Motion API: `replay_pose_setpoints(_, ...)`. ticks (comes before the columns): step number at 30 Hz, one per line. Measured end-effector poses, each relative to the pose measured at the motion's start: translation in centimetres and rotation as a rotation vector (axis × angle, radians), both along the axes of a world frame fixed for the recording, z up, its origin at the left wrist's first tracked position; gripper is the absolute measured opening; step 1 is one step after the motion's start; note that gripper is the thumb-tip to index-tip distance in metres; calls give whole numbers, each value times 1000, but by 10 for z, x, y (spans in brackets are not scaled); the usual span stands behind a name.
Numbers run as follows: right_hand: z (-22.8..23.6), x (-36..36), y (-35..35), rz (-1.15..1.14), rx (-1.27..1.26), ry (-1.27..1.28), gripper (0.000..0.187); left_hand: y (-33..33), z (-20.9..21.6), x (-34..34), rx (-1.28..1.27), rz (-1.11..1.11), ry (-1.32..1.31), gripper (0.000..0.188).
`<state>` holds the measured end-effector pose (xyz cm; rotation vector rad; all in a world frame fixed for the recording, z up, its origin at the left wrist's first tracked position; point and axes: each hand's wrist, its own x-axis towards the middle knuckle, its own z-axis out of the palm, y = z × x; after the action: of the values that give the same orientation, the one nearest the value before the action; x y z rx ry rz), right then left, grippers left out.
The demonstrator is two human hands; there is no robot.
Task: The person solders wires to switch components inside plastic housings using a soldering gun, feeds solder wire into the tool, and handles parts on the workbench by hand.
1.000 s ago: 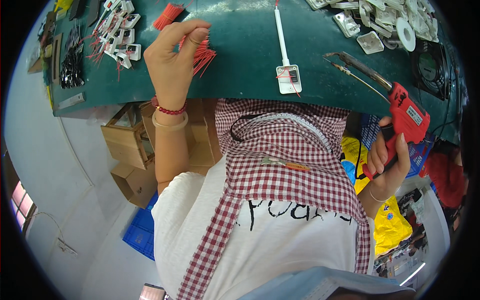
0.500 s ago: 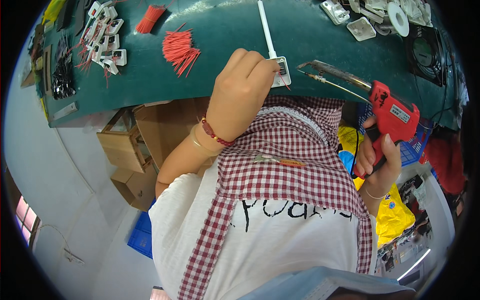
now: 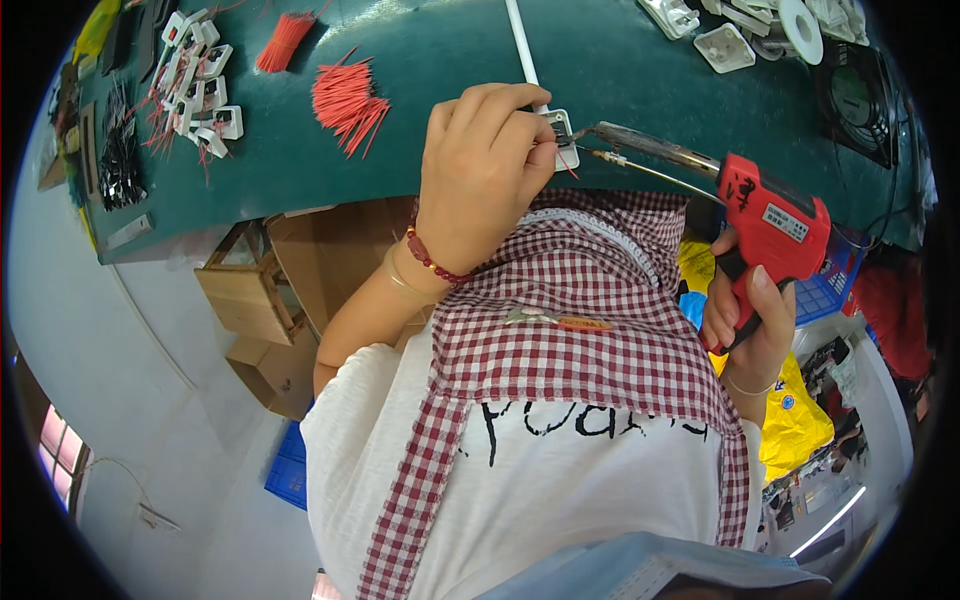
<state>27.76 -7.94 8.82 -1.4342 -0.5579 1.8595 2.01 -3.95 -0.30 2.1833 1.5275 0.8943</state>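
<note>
My left hand (image 3: pixel 492 140) is closed in a pinch over a small white plastic housing (image 3: pixel 571 160) at the table's near edge. A thin red wire (image 3: pixel 567 168) shows at its fingertips; what else they touch is hidden. From the housing a white stem (image 3: pixel 521 45) runs away toward the far side. In my right hand (image 3: pixel 745 310) is a red soldering gun (image 3: pixel 775 215), gripped by its handle. Its hot tip and the thin solder feed tube below point left, and the tip reaches the housing beside my left fingertips.
Two bunches of red wires (image 3: pixel 348 103) lie left of the housing on the green table (image 3: pixel 430 50). Farther left are several wired white housings (image 3: pixel 205 95) and black wires (image 3: pixel 120 150). A black fan (image 3: pixel 855 105), a solder spool (image 3: pixel 800 30) and loose white housings (image 3: pixel 725 48) sit at right.
The soldering gun has moved left, bringing its tip from beside the housing onto it. My left hand stays at the housing with its fingers slightly shifted. The view has moved a little.
</note>
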Motion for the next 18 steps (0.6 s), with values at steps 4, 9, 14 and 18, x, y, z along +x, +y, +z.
replay_pose_setpoints(4,0,-1,1,3,-5,6,36,1,2,-1,-20,-4,0,15)
replay_pose_setpoints(9,-1,0,1,10,-18,22,34,2,0,-2,-19,-22,-4,15)
replay_pose_setpoints(14,-1,0,0,-1,-23,19,33,2,-2,-3,-7,-37,-13,16)
replay_pose_setpoints(18,2,-2,0,-33,-41,7,32,2,-3,-3,-2,-43,-6,16)
